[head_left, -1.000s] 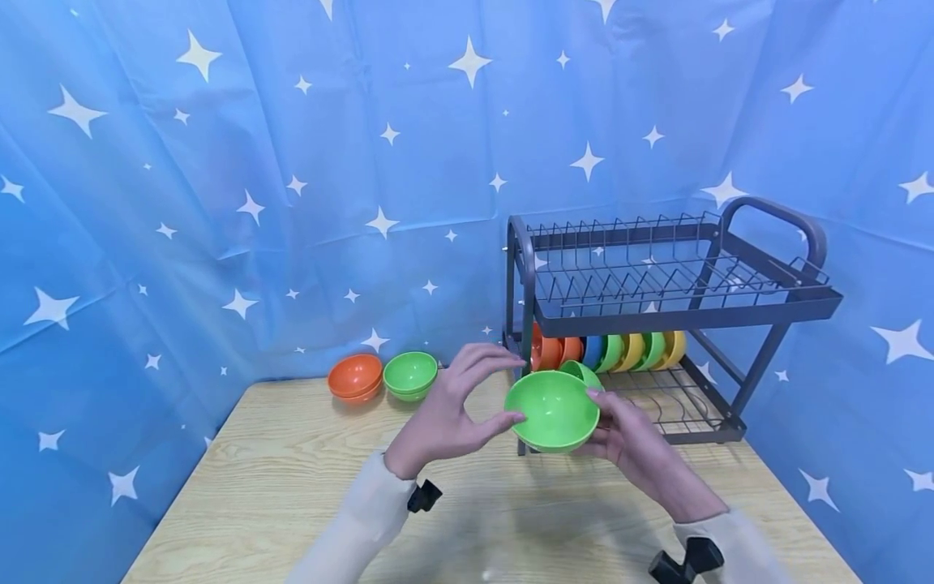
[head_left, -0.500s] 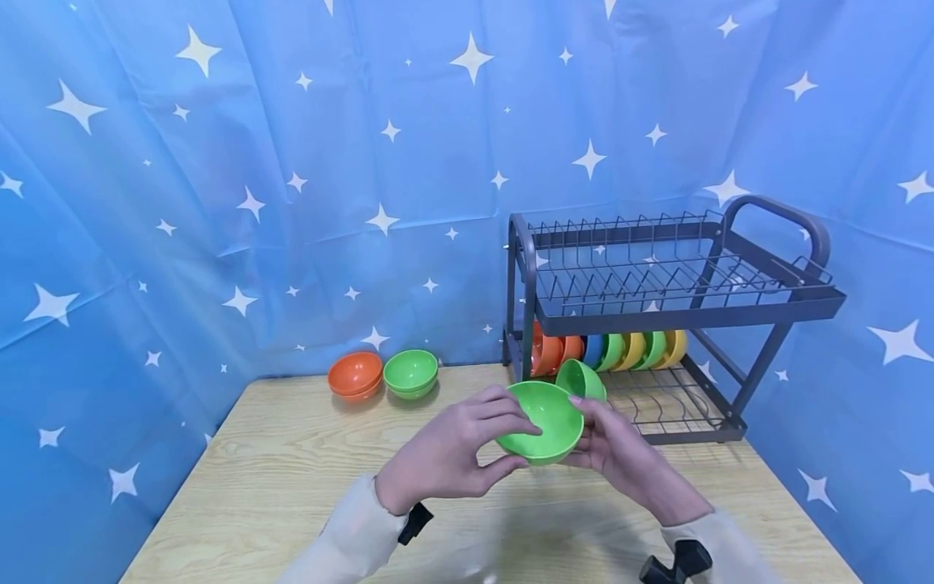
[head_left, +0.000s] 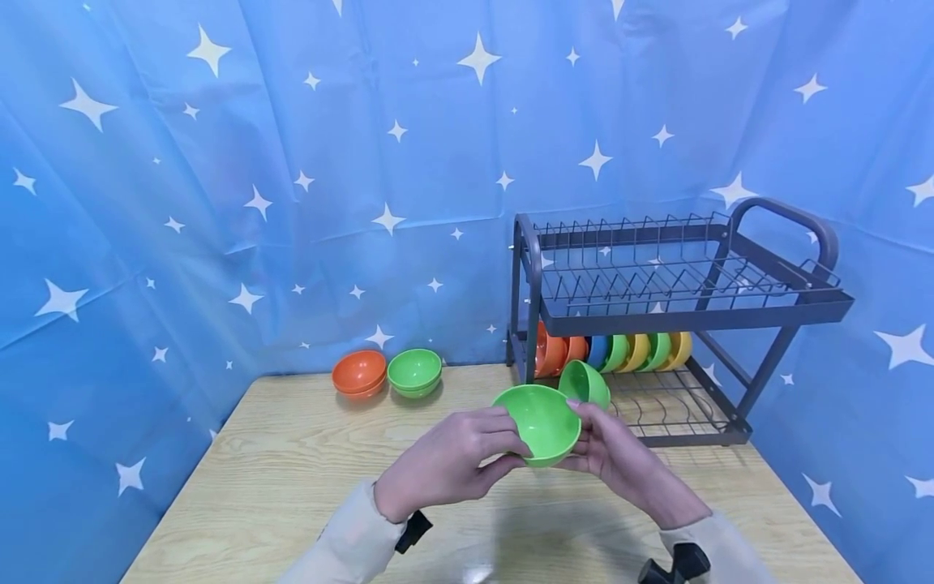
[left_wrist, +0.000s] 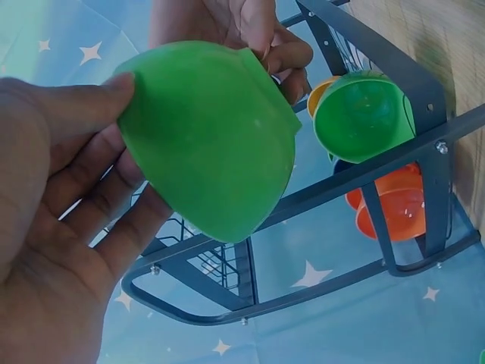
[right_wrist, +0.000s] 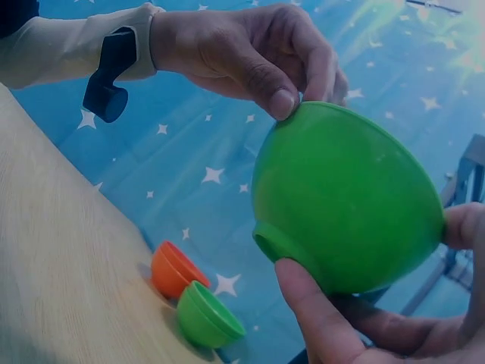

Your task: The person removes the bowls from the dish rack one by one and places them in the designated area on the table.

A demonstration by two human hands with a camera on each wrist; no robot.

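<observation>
Both hands hold a green bowl (head_left: 547, 426) above the table, its mouth tipped up toward the head camera. My left hand (head_left: 456, 454) pinches the near-left rim, fingertips inside and thumb outside. On the other side my right hand (head_left: 620, 454) grips it, thumb at the rim and fingers beneath. In the right wrist view, a right fingertip (right_wrist: 303, 296) touches the foot of the bowl (right_wrist: 341, 197). Just behind it, a second green bowl (head_left: 589, 388) stands on its side at the rack's lower tier, partly covered by the held bowl.
A dark two-tier dish rack (head_left: 693, 316) stands at the right. Its lower tier carries a row of orange, blue, green and yellow bowls (head_left: 635, 353). Stacked orange bowls (head_left: 359, 373) and stacked green bowls (head_left: 414, 373) sit at the back left of the wooden table (head_left: 292, 487).
My left hand has gone from spread fingers at the left rim to pinching it. The held bowl has moved slightly left and down with my right hand, uncovering more of the second green bowl.
</observation>
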